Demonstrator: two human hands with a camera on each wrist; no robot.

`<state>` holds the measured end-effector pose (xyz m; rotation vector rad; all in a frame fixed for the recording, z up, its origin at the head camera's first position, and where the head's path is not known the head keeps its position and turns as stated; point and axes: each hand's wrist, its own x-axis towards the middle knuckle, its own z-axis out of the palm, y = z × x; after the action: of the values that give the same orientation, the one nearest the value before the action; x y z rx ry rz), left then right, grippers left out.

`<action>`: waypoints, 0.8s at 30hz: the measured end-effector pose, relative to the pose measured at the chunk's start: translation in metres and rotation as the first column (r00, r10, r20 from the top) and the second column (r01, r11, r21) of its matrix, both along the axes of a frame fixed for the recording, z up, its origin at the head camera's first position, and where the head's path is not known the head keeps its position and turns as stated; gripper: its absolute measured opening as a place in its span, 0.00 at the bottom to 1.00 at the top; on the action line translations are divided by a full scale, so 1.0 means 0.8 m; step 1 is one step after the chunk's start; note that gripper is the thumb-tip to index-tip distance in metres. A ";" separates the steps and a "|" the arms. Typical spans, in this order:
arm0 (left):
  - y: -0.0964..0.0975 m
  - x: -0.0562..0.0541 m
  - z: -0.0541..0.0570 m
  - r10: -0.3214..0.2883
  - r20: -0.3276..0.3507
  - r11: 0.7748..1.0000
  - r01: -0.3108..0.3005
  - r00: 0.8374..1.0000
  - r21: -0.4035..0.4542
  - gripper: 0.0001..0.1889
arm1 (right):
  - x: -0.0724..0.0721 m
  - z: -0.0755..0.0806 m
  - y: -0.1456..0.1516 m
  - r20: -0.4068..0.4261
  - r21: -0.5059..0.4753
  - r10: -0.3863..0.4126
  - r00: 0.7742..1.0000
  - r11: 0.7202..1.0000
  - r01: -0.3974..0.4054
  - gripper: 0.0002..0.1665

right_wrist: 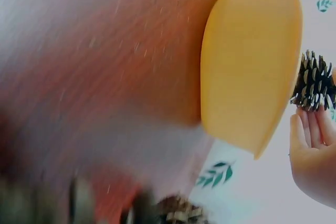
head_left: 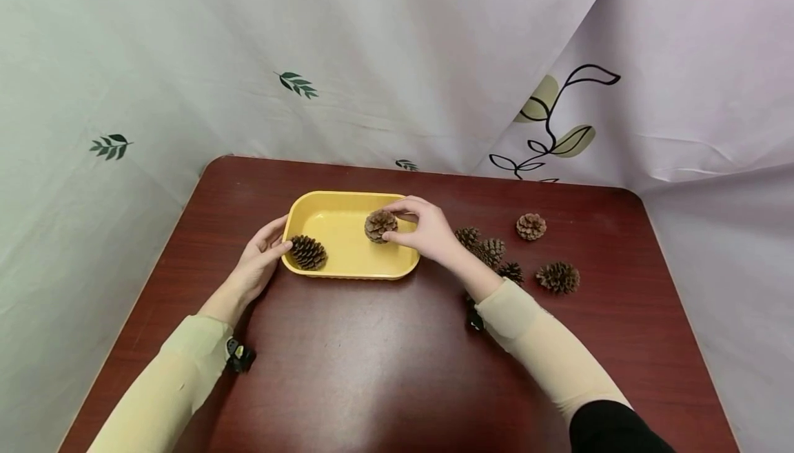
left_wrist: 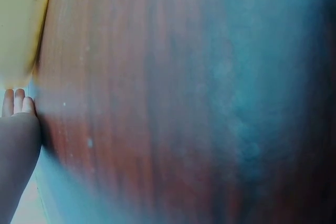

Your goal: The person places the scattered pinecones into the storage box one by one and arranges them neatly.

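A yellow rectangular tray (head_left: 341, 224) with rounded corners sits on the table. My left hand (head_left: 259, 260) holds its left end, thumb at the rim and fingers along the outer wall; those fingers also show beside the tray in the left wrist view. Inside, at the near left corner, lies a dark pine cone (head_left: 308, 253). My right hand (head_left: 428, 229) pinches another pine cone (head_left: 380, 226) between thumb and fingers over the right half of the tray. In the right wrist view, this pine cone (right_wrist: 314, 82) is above the tray's rim.
Right of the tray, a cluster of pine cones (head_left: 492, 252) lies partly behind my right forearm. Two more, a round pine cone (head_left: 531, 227) and a longer pine cone (head_left: 558, 278), lie farther right. A pale curtain (head_left: 384, 60) with leaf prints hangs behind the dark red table (head_left: 335, 363).
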<state>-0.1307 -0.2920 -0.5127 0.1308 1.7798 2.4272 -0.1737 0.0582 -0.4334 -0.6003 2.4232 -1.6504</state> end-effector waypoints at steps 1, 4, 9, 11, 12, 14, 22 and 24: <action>0.000 0.000 0.000 0.002 0.002 1.000 -0.002 1.000 -0.001 0.26 | 0.001 -0.001 -0.005 0.003 0.004 0.010 1.000 1.000 -0.010 0.28; 0.001 0.000 0.002 0.004 0.012 1.000 -0.004 1.000 0.001 0.26 | 0.004 -0.005 -0.018 -0.005 0.012 0.044 0.999 0.999 -0.044 0.27; 0.002 0.001 0.006 0.006 0.037 1.000 -0.005 0.999 -0.015 0.26 | 0.007 -0.010 -0.039 -0.004 0.044 0.085 0.996 0.995 -0.085 0.27; 0.001 0.001 0.007 0.002 0.040 1.000 -0.001 0.999 -0.020 0.26 | 0.007 -0.012 -0.046 -0.004 0.075 0.092 0.996 0.993 -0.092 0.27; 0.002 0.001 0.008 -0.001 0.037 1.000 0.002 0.999 -0.017 0.25 | 0.007 -0.014 -0.050 -0.004 0.087 0.098 0.995 0.991 -0.098 0.27; 0.003 0.002 0.008 -0.006 0.037 1.000 0.007 0.999 -0.014 0.25 | 0.008 -0.018 -0.056 -0.002 0.101 0.108 0.994 0.989 -0.107 0.27; 0.008 0.003 0.006 -0.027 0.032 0.997 0.024 0.999 0.074 0.26 | 0.006 -0.034 -0.072 -0.037 0.187 0.151 0.988 0.972 -0.141 0.26; 0.008 0.003 0.004 -0.036 0.030 0.995 0.033 0.999 0.093 0.26 | 0.005 -0.037 -0.075 -0.056 0.221 0.166 0.985 0.964 -0.150 0.26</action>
<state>-0.1282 -0.2857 -0.5093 0.1302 1.6385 2.4739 -0.1698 -0.0016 -0.4627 -0.8075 2.4877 -1.3035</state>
